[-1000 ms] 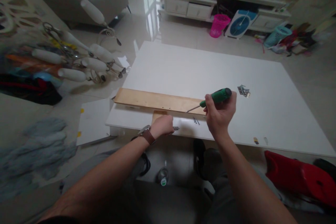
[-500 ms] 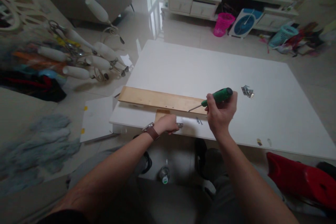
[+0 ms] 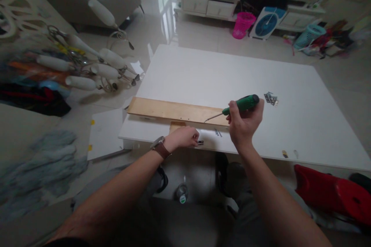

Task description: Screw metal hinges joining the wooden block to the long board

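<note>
A long pale wooden plank [image 3: 174, 110] lies across the near left part of a white table [image 3: 237, 81]. My right hand [image 3: 245, 123] is closed round a green-handled screwdriver [image 3: 240, 104], whose metal tip points left at the plank's near edge. My left hand [image 3: 184, 138], a brown-strapped watch on its wrist, is closed on a small metal hinge [image 3: 199, 142] at the table's near edge, over a small wooden piece [image 3: 175, 125]. A few loose screws [image 3: 217, 132] lie between my hands.
A small pile of metal hinges [image 3: 270, 99] sits on the table to the right. A chandelier with white lamp arms [image 3: 95, 65] lies on the floor at left. A white sheet [image 3: 106, 133], a red object [image 3: 330, 195], a pink basket [image 3: 242, 25] and a fan [image 3: 265, 23] stand around.
My left hand has shifted slightly right along the table edge with the hinge. The screwdriver stays at the plank's edge; the view has swayed a little.
</note>
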A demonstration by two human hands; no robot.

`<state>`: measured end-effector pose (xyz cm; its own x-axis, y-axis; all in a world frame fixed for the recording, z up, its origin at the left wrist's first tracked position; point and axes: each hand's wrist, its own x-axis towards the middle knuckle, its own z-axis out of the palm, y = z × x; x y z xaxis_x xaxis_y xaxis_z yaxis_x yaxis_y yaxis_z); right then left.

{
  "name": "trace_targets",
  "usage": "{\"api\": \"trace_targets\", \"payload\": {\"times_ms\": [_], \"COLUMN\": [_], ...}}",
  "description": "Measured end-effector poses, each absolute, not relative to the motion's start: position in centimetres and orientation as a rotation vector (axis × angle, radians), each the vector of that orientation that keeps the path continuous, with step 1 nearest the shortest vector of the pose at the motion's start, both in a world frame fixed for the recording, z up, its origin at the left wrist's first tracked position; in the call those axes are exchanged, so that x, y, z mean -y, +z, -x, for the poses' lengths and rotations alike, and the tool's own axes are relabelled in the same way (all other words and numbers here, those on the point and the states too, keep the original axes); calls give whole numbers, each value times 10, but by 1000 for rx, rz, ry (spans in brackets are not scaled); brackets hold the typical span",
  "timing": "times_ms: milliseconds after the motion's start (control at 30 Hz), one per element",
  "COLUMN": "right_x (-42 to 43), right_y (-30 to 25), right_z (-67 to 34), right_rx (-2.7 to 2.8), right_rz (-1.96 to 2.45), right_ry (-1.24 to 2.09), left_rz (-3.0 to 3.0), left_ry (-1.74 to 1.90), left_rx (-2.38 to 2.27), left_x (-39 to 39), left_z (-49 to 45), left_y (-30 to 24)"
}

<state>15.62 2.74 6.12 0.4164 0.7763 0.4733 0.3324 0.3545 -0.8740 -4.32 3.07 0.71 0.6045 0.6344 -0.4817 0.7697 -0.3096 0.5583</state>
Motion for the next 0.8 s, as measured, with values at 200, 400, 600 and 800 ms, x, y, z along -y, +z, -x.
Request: {"api": "trace_targets", "payload": {"times_ms": [200, 400, 600, 800], "right_x": [-32, -33, -34, -37], "right_y": [64, 65, 64, 63], "right_z": [-156, -154, -149, -141], "right_rx": [1068, 1030, 1037, 1004], "right_rz": [1171, 1169, 1151, 1130], "right_ry": [382, 396, 392, 441], "left_rz": [-1669, -1653, -1886, -2145], "left_ry": [207, 565, 599, 682], "left_rx": [-1029, -1380, -1616, -1478], "left_x": [-51, -77, -81, -79], "left_z": [77, 109, 107, 102], "left_y": [27, 22, 6, 4]}}
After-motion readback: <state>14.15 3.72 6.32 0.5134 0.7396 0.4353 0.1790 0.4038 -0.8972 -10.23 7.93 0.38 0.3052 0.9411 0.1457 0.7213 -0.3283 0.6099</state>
